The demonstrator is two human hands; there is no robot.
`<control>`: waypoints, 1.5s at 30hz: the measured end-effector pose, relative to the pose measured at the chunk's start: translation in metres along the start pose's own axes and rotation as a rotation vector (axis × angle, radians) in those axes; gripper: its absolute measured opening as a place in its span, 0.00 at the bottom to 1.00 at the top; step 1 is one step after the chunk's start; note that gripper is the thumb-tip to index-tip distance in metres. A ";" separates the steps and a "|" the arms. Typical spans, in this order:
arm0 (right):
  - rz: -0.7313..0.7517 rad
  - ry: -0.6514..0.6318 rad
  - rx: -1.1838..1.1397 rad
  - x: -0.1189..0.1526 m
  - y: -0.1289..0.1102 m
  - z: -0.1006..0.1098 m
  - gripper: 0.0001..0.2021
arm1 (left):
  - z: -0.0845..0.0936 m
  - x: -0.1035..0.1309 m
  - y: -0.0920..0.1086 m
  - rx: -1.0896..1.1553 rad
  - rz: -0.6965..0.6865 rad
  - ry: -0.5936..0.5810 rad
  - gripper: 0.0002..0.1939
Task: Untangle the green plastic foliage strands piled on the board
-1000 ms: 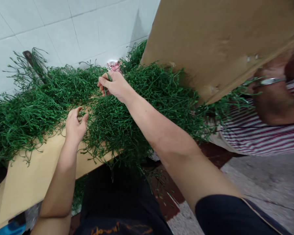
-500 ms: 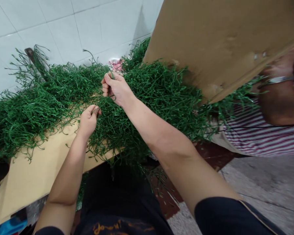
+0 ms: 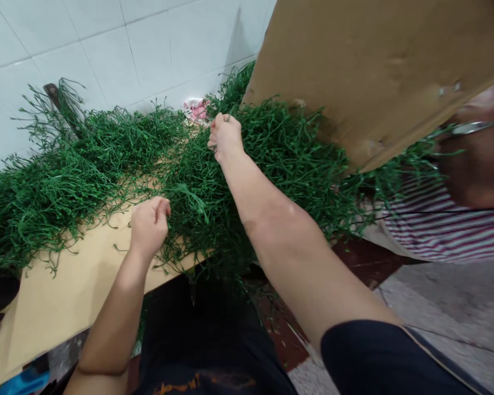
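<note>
A thick heap of thin green stems (image 3: 288, 148) with small budded tips, which look like plastic plant sprigs, lies under my right hand. My right hand (image 3: 227, 137) is closed above the heap, with a bit of green stem showing at the fingertips. Nearer to me, my left hand (image 3: 150, 225) is curled closed over the cardboard sheet (image 3: 82, 274), at the heap's left edge. What its fingers pinch is hidden. Just right of it is a paler, motion-blurred green sprig (image 3: 193, 203); I cannot tell whether that hand holds it.
Another bank of green stems (image 3: 66, 181) runs along the tiled wall (image 3: 86, 49). A large cardboard panel (image 3: 354, 71) leans over the heap at the right. Beyond it, another person's arm (image 3: 473, 159) and striped clothing show. A pink-and-white packet (image 3: 196, 109) sits by the wall.
My right hand has moved right across the heap, away from my left hand. My left hand has dropped slightly toward me. A pale blurred sprig now shows between them.
</note>
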State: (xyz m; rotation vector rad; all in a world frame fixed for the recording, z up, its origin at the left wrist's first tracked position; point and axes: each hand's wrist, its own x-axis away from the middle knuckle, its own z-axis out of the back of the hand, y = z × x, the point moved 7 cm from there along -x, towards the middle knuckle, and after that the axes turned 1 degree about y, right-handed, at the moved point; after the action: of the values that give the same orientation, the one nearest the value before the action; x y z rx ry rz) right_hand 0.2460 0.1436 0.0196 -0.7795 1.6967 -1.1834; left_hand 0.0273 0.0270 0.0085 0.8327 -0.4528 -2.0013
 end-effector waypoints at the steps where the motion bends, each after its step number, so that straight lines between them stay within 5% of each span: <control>1: -0.051 0.043 -0.066 0.005 -0.002 0.003 0.17 | 0.001 -0.003 -0.007 0.049 0.037 0.007 0.14; 8: -0.163 -0.277 -0.147 0.059 -0.037 -0.050 0.13 | -0.010 -0.025 -0.028 0.341 0.134 0.003 0.08; 17: -0.341 -0.467 0.017 0.100 -0.016 -0.047 0.09 | -0.011 -0.025 -0.034 0.447 0.125 0.070 0.06; 28: -0.349 -0.647 0.275 0.120 -0.015 -0.050 0.05 | 0.007 -0.034 -0.052 0.202 0.069 0.270 0.10; 34: -0.387 -0.486 0.151 0.119 -0.019 -0.049 0.11 | 0.004 -0.036 -0.044 0.320 0.048 0.234 0.09; 40: -0.362 -0.552 0.165 0.120 -0.012 -0.056 0.07 | -0.003 -0.033 -0.046 0.316 0.059 0.197 0.08; 45: -0.353 -0.578 0.195 0.125 -0.007 -0.059 0.04 | 0.009 -0.036 -0.051 0.141 0.087 0.229 0.10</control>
State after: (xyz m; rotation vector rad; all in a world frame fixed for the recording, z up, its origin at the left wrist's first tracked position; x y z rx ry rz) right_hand 0.1420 0.0560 -0.0050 -1.1929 0.9811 -1.1838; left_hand 0.0037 0.0847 -0.0018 1.0972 -0.4919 -1.7843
